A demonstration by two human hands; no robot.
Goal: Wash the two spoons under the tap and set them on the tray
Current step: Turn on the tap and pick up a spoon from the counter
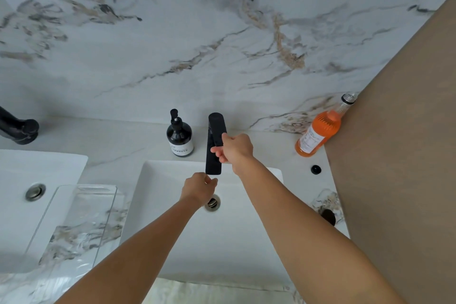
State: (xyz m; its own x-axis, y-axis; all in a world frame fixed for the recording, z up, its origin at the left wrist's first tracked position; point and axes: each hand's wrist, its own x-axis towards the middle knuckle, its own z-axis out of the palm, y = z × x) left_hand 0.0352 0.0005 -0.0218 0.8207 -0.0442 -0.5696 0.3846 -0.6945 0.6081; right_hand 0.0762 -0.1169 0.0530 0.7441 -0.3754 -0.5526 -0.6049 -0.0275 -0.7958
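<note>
My right hand (235,147) grips the flat lever of the black tap (214,155) behind the white basin (172,229). Just below the spout's end, over the drain (212,203), my left hand (198,186) has its fingers curled and pinched together. No spoon shows in either hand or in the basin, and I see no water stream. The clear tray (74,224) lies to the left, across the counter and the edge of a second basin, with nothing visible on it.
A dark soap pump bottle (179,137) stands left of the tap. An orange-liquid bottle (318,131) leans at the back right by a brown panel (399,155). A clear glass (327,205) sits right of the basin. A second black tap (17,128) is far left.
</note>
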